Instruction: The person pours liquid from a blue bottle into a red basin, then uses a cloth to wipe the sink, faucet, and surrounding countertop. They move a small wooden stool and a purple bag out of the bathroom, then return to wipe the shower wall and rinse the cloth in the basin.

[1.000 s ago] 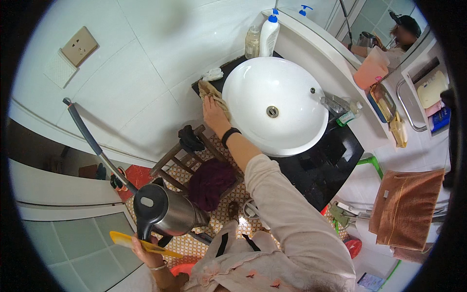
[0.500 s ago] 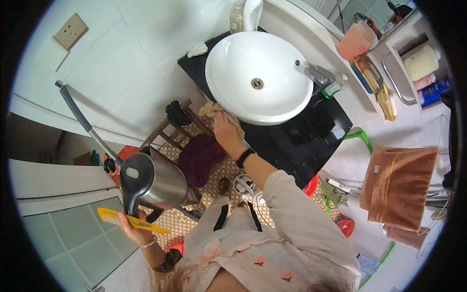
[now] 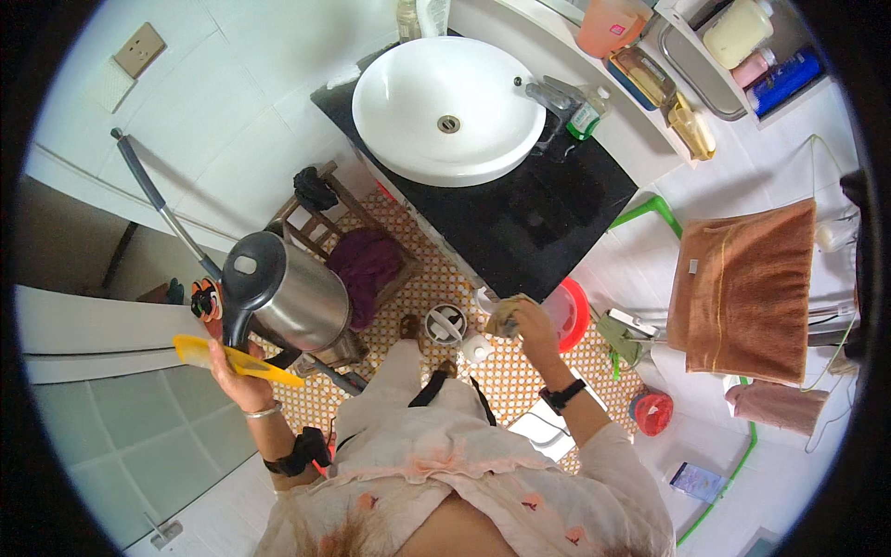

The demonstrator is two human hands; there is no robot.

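Observation:
My left hand (image 3: 238,379) is closed around a long, flat yellow plastic piece (image 3: 197,352), held beside the black handle of a steel kettle (image 3: 309,295). Whether the fingers also touch that handle is hidden. A tan cloth (image 3: 506,314) is bunched in my right hand (image 3: 540,342), over the floor just past the near corner of the black countertop (image 3: 520,237). Next to the cloth, on the floor, stands a red-rimmed basin (image 3: 581,311). On the countertop sits a white oval sink (image 3: 399,97), its tap at the right.
A dark purple cloth (image 3: 364,269) and a black cloth (image 3: 315,188) lie on a wooden stool (image 3: 327,221). A green bottle (image 3: 585,119) stands by the tap. Brown towels (image 3: 742,292) hang at the right. A red-topped bin (image 3: 652,412) and a white round container (image 3: 445,324) are on the tiled floor.
My right hand has moved with the tan cloth from the sink's left counter edge to the right and nearer, beside the basin. My left hand still grips the yellow piece. The view has shifted.

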